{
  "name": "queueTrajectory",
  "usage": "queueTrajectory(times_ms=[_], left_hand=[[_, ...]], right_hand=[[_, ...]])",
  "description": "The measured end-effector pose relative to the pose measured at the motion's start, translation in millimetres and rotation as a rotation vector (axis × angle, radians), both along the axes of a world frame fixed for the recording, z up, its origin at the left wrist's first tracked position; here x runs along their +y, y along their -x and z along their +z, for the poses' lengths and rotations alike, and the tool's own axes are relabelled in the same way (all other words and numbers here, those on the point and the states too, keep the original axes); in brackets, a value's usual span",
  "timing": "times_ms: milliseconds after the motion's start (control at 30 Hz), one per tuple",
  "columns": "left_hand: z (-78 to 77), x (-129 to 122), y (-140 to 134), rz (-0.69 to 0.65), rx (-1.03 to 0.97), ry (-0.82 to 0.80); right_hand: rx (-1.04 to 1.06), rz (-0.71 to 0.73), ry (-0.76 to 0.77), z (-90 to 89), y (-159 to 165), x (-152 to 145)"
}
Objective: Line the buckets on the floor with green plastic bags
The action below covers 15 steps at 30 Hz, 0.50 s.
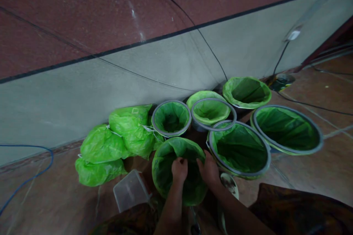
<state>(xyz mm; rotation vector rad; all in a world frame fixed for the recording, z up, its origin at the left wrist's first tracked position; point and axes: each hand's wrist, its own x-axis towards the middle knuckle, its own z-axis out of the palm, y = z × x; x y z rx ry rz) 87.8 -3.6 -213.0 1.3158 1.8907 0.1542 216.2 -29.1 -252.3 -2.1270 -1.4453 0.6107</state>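
Note:
Directly before me stands a round bin lined with a green bin liner (165, 154), its liner folded out over the rim. My left hand (179, 169) is over the bin's opening with its fingers curled closed; whatever they hold, if anything, is hidden. At the right side of the same rim, my right hand (209, 169) grips the liner's edge, thumb on the inside and fingers toward the outside. Close behind is a smaller lined bin with a grey ring (171, 133). Beside my right hand is a larger lined bin with a grey ring (239, 174).
Several tied green bags (103, 145) are piled left against the wall. A clear plastic box (131, 192) lies near my left knee, and a white bowl (234, 187) is by my right forearm. A loose grey ring (235, 114) rests across bins. A blue cable (52, 154) runs along the floor.

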Motion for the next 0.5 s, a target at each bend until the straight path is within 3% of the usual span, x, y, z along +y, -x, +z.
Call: queueTrajectory(times_ms=[100, 200, 333, 500], left_hand=[[-4.0, 11, 7, 0.256, 0.08, -0.033], [-7.2, 21, 8, 0.363, 0.08, -0.015], [-16.0, 43, 5, 0.265, 0.058, 0.024], [-34.3, 46, 6, 0.016, 0.183, 0.078]], right_hand=[[0.007, 0.036, -0.181, 14.3, -3, 26], [0.062, 0.152, -0.136, 30.0, -6, 71], [0.057, 0.343, 0.062, 35.8, -5, 111], [-0.007, 0.589, 0.173, 26.4, 2, 110]])
